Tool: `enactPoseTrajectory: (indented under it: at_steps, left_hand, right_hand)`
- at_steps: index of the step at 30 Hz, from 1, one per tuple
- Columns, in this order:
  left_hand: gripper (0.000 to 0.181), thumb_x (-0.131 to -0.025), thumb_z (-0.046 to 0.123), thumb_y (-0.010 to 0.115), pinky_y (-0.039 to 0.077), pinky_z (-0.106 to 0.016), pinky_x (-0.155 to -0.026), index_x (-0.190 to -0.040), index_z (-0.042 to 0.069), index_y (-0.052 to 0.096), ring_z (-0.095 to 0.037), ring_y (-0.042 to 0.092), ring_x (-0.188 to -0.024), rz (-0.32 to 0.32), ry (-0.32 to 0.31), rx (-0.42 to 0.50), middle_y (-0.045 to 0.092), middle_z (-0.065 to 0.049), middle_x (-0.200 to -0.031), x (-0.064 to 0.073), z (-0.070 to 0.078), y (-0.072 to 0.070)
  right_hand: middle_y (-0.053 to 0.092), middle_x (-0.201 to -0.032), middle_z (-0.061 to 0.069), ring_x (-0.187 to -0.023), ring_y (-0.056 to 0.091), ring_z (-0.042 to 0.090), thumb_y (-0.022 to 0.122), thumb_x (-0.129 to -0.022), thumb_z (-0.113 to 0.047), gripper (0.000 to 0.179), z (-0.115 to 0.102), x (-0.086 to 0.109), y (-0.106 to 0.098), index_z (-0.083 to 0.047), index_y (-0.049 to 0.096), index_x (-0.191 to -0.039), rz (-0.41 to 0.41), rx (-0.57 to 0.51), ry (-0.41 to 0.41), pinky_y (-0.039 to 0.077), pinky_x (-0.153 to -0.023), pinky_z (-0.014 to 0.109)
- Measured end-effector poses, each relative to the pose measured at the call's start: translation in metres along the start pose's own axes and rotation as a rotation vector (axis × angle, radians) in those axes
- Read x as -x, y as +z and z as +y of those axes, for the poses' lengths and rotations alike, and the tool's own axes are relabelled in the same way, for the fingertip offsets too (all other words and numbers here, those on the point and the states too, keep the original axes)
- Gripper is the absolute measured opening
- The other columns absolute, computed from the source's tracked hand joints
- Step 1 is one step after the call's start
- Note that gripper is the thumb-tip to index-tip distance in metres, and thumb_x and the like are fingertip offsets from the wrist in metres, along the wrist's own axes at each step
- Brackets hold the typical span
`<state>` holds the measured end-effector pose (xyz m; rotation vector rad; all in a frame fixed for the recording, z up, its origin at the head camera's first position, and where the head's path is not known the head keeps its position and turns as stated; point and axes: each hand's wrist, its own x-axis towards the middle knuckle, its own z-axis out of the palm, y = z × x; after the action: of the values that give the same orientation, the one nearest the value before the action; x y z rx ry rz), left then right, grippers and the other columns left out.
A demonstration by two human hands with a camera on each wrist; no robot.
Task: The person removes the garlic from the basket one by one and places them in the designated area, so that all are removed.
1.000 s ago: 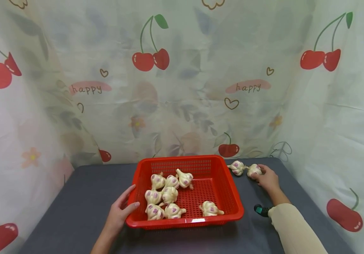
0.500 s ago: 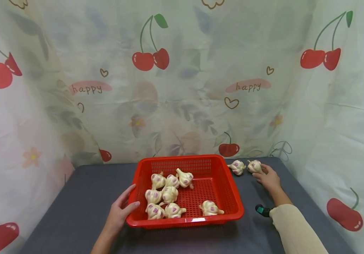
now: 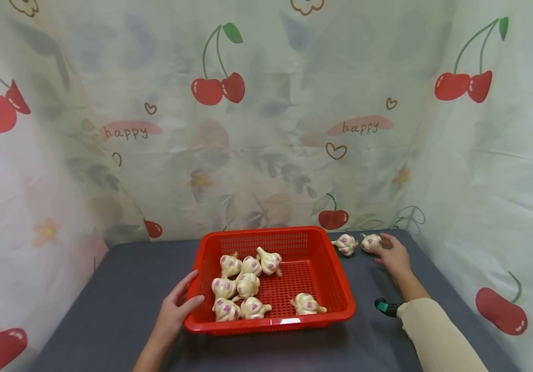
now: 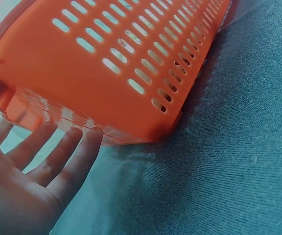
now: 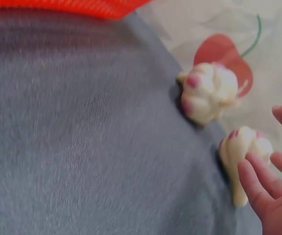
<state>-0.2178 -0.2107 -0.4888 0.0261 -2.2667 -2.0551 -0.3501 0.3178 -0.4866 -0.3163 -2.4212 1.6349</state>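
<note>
My right hand (image 3: pixel 393 254) is beside a garlic bulb (image 3: pixel 371 243) at the back right of the table. In the right wrist view its fingers (image 5: pixel 258 178) are loosely extended and partly overlap that bulb, without curling round it; contact is unclear. Another garlic bulb (image 3: pixel 345 245) lies just left of it. My left hand (image 3: pixel 173 306) rests against the left side of a red plastic basket (image 3: pixel 273 324), its thumb at the rim. Seen from the left wrist, its fingers (image 4: pixel 75 169) are spread and nearly straight under the basket's edge. Several garlic bulbs (image 3: pixel 248 285) sit inside, mostly on the left.
A lone garlic bulb (image 3: pixel 307 305) lies in the basket's front right corner. Dark grey cloth (image 3: pixel 122 289) covers the table. A printed curtain (image 3: pixel 266 129) stands behind and at both sides. A black strap device (image 3: pixel 386 307) is at my right wrist.
The right-hand bulb has turned and shifted slightly back, and now lies apart from its neighbour. My right fingers have loosened from it. The left hand and basket stay put.
</note>
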Motion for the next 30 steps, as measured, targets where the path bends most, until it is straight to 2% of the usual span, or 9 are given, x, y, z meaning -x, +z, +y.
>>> enactPoseTrajectory:
  at_steps: [4,8,17,19,23,27,30]
  left_hand:
    - [0.059,-0.091,0.015,0.067,0.057,-0.042,-0.075,-0.146,0.017,0.045,-0.040,0.059,-0.112,0.000,-0.001,0.000,0.047,-0.020,-0.141,0.000,-0.001,-0.001]
    - [0.059,-0.092,0.015,0.067,0.057,-0.042,-0.076,-0.146,0.016,0.044,-0.040,0.058,-0.113,-0.006,-0.003,0.003,0.047,-0.021,-0.142,-0.001,-0.001,-0.001]
    - [0.059,-0.093,0.015,0.066,0.057,-0.042,-0.077,-0.147,0.015,0.043,-0.040,0.057,-0.115,-0.012,-0.004,0.017,0.045,-0.022,-0.143,-0.002,-0.001,-0.001]
    - [0.059,-0.093,0.015,0.066,0.057,-0.041,-0.077,-0.147,0.015,0.043,-0.040,0.057,-0.115,-0.015,-0.002,0.018,0.046,-0.021,-0.143,-0.003,-0.001,-0.001]
    - [0.058,-0.092,0.014,0.067,0.057,-0.041,-0.076,-0.146,0.015,0.044,-0.040,0.058,-0.114,-0.018,-0.001,0.024,0.046,-0.021,-0.142,-0.002,0.000,-0.001]
    - [0.058,-0.092,0.014,0.066,0.057,-0.041,-0.077,-0.146,0.015,0.044,-0.040,0.057,-0.114,-0.016,0.001,0.027,0.046,-0.021,-0.142,0.000,0.002,-0.001]
    - [0.058,-0.093,0.014,0.066,0.057,-0.041,-0.077,-0.146,0.015,0.044,-0.040,0.057,-0.115,-0.016,0.002,0.029,0.047,-0.022,-0.141,0.000,0.002,-0.001]
  right_hand:
    - [0.039,-0.144,0.029,-0.113,0.055,0.044,0.061,-0.095,-0.014,0.062,-0.017,0.002,0.003,-0.001,0.033,-0.149,-0.031,-0.062,-0.038,0.052,-0.088,0.049]
    - [0.039,-0.146,0.024,-0.116,0.054,0.040,0.062,-0.096,-0.019,0.062,-0.035,0.003,0.007,-0.005,0.034,-0.150,-0.070,-0.097,-0.039,0.053,-0.089,0.044]
    - [0.041,-0.146,0.021,-0.116,0.055,0.036,0.061,-0.097,-0.021,0.059,-0.077,0.000,0.014,-0.006,0.037,-0.148,-0.125,-0.114,-0.078,0.053,-0.089,0.046]
    - [0.042,-0.145,0.021,-0.116,0.055,0.036,0.061,-0.097,-0.021,0.057,-0.084,-0.002,0.015,-0.006,0.039,-0.147,-0.137,-0.100,-0.095,0.055,-0.086,0.042]
    - [0.045,-0.142,0.020,-0.111,0.058,0.030,0.061,-0.097,-0.022,0.055,-0.100,-0.003,0.020,-0.006,0.041,-0.146,-0.173,-0.095,-0.135,0.057,-0.079,0.034]
    - [0.046,-0.140,0.020,-0.101,0.061,0.020,0.061,-0.097,-0.024,0.056,-0.117,-0.002,0.027,-0.006,0.040,-0.146,-0.212,-0.155,-0.156,0.056,-0.083,0.036]
    - [0.047,-0.140,0.021,-0.101,0.061,0.021,0.060,-0.098,-0.023,0.055,-0.130,-0.002,0.035,-0.005,0.040,-0.146,-0.239,-0.179,-0.172,0.055,-0.085,0.038]
